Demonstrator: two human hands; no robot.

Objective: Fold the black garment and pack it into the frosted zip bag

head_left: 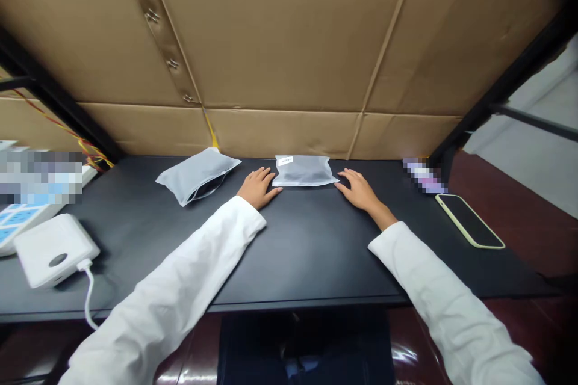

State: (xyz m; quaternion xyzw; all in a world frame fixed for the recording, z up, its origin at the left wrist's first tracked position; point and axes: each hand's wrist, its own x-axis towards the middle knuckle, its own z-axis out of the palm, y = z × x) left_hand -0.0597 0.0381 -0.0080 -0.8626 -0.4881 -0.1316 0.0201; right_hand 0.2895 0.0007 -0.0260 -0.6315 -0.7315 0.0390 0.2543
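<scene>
A frosted plastic pouch (303, 171) with a small white label lies flat near the back of the black table, between my two hands. My left hand (259, 187) rests on the tabletop at the pouch's left end, fingers spread and nothing in them. At the other end, my right hand (359, 190) lies with its fingers apart, the tips at or very near the pouch's right corner. Left of my left hand is a second frosted pouch (196, 174), larger, its near edge gaping open. What either pouch contains cannot be made out.
Brown cardboard (289, 42) walls the back of the black table (298, 258). A phone in a pale green case (469, 221) lies at the right, near a blurred purple item (424, 175). At the left sits a white device (56, 251) with a cable, beside a white power strip (43, 210).
</scene>
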